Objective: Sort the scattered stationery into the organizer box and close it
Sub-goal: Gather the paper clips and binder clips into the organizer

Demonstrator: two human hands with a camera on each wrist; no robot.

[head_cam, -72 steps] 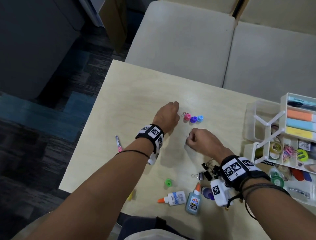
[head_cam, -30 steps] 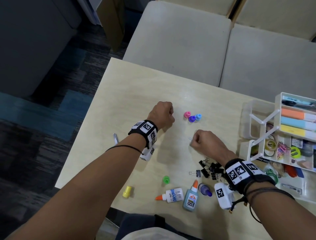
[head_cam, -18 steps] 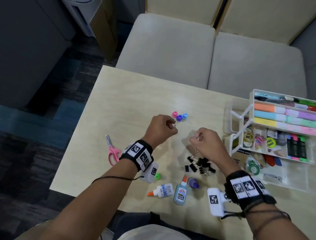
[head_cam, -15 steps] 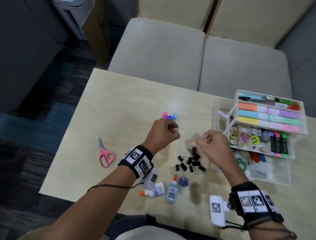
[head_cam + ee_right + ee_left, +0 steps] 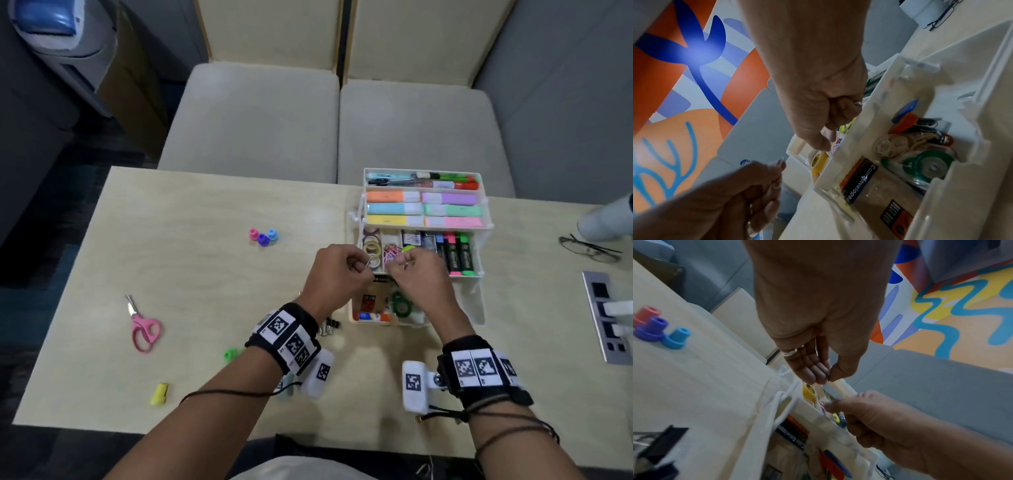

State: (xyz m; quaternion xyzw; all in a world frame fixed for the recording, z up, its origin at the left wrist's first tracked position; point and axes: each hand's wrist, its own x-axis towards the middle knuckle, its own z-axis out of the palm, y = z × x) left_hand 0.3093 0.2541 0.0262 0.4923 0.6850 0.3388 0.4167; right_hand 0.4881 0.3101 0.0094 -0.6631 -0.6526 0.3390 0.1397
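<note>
The white organizer box point(image 5: 478, 301) stands open in tiers at the table's right, highlighters on top and markers, tape rolls and pink clips in the middle tray. My left hand point(image 5: 363, 265) pinches a thin silver paper clip point(image 5: 368, 263) just left of the tape rolls. The clip point(image 5: 780, 160) also shows between its fingertips in the right wrist view. My right hand point(image 5: 404, 265) hovers over the clip compartment point(image 5: 392, 251), thumb against curled fingers, pinching another small clip that barely shows. The two hands are almost touching.
Pink scissors point(image 5: 144, 329), three small caps point(image 5: 263, 236) in pink, purple and blue, a green cap point(image 5: 231, 354) and a yellow cap point(image 5: 160, 394) lie on the table's left half. Black binder clips point(image 5: 329, 325) sit by my left wrist. Glasses point(image 5: 589, 248) lie at the far right.
Both hands have lifted off the table with their clips and moved right, from near the caps to above the box's middle tray. My view has turned to follow them.
</note>
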